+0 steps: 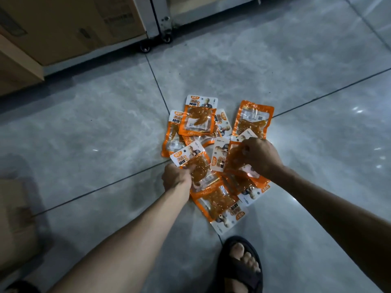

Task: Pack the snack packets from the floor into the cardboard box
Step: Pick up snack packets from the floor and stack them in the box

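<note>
Several orange-and-white snack packets lie in a loose overlapping pile on the grey tiled floor. My left hand pinches one packet at the pile's left side. On the right side, my right hand has its fingers closed on another packet. A brown cardboard box stands at the left edge, dim and partly cut off by the frame.
Large cardboard cartons sit on a wheeled metal rack at the top left. My sandalled right foot stands just below the pile. Bare floor tiles stretch to the left and right of the packets.
</note>
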